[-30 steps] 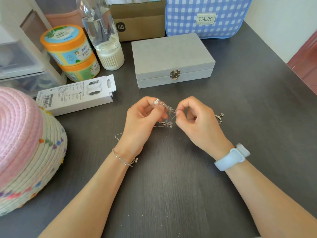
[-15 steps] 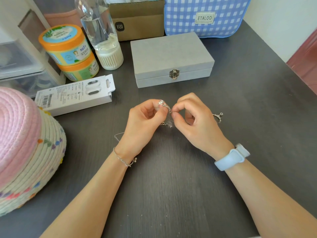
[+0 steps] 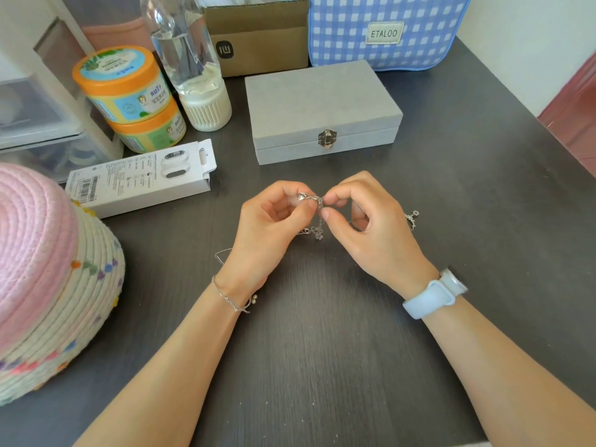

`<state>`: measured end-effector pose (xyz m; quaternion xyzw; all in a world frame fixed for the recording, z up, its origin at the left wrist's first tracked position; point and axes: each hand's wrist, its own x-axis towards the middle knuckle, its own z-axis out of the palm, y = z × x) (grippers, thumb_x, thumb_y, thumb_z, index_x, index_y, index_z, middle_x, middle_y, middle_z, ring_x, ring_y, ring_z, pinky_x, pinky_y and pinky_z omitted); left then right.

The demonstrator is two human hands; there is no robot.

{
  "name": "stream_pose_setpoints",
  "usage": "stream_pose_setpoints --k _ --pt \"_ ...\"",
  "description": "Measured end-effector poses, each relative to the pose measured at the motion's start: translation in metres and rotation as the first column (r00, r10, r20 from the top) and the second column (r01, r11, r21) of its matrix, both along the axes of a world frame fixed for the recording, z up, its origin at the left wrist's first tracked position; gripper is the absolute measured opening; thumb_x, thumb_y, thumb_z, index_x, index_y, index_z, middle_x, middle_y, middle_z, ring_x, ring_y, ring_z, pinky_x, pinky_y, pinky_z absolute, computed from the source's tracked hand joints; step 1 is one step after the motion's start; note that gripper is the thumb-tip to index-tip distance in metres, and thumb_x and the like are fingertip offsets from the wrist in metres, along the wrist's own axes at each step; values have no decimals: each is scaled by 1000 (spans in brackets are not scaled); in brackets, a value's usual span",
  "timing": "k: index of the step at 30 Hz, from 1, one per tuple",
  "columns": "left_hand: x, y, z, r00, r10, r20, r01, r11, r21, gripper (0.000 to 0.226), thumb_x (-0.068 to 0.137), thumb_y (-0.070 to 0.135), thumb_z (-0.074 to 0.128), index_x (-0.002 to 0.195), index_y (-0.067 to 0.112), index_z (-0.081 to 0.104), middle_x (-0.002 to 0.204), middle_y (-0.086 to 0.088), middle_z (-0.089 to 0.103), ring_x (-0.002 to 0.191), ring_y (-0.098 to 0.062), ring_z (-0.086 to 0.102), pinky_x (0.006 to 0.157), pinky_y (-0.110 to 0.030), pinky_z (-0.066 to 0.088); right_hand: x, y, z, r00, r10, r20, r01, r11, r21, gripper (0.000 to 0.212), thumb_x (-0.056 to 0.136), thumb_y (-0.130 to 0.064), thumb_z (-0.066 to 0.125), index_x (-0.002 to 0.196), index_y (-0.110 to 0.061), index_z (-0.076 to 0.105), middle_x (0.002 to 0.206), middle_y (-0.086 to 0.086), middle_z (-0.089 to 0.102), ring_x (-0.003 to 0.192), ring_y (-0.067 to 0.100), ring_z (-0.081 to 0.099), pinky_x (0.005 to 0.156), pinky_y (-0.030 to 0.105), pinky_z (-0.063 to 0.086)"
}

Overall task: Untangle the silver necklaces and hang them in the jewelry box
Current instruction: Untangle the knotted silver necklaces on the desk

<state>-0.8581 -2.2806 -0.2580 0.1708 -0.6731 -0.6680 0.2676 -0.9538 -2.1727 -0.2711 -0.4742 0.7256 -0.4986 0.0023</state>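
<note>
Item: necklaces [image 3: 317,214], silver, tangled. Location: held above the surface [image 3: 322,366], just in front of the box [image 3: 322,101], between our two hands. One chain end trails out behind our left wrist; a pendant end lies on the surface to the right of the right hand.

Left hand [image 3: 271,227]: fingers curled, pinching the knot from the left.
Right hand [image 3: 371,227]: thumb and forefinger pinching the same knot, touching it from the right.

Box: grey, lid down, clasp facing us. Not yet opened, so hanging cannot begin.

Risks, as we judge them:
- Pulling the two pinches apart would cinch the knot tighter; fine links may kink or snap.
- Hanging charms near the knot may catch in a loop and re-snag.
- The loose ends on the surface could drag and twist around one another as we turn the knot.
- Losing the pinch drops the bundle and the loosened loops collapse.
</note>
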Motion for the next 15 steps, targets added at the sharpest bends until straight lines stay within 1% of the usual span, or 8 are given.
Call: stream_pose_setpoints --k 3,6,8,10,12,15 --pt "0 1 -1 1000 12 0 -12 1000 -1 24 84 -9 55 75 13 57 63 13 63 59 1 54 63 -14 44 0 0 0 1000 -5 -10 5 1000 6 4 83 -21 56 79 -21 57 81 -18 46 62 -2 48 58 18 33" --pt "0 -1 -2 999 31 -12 -31 999 16 23 83 -8 59 77 14 57 63 11 63 60 -1 56 64 -16 46 -1 0 -2 1000 16 11 -16 1000 18 8 84 -23 54 76 -26 51 78 -18 46 61 4 46 58 21 34" --pt "0 -3 -3 999 36 -39 -33 997 69 15 79 0 61 81 14 57 62 10 62 62 -5 57 67 -20 49 -2 0 -2 999 31 11 -32 999 37 9 83 -25 52 74 -25 49 76 -17 46 59 7 43 57 23 34" --pt "0 -4 -4 997 28 -69 -18 991 135 8 77 8 57 83 13 56 63 8 62 63 -9 59 70 -24 50 -3 0 -2 998 41 38 -42 998 40 10 84 -20 51 75 -23 48 76 -16 46 58 10 42 58 21 32" --pt "0 -3 -5 996 0 -92 17 983 184 8 77 8 56 85 12 56 64 6 63 65 -11 60 69 -24 50 -3 0 -1 995 52 90 -54 998 26 12 84 -18 50 75 -25 46 77 -16 46 55 9 40 58 17 31" --pt "-1 -1 -6 992 -15 -126 49 963 266 8 78 6 55 85 10 56 66 2 61 66 -11 60 64 -21 48 -2 -1 2 985 54 163 -59 998 21 18 82 -19 50 72 -33 44 75 -17 48 53 8 41 57 14 31"
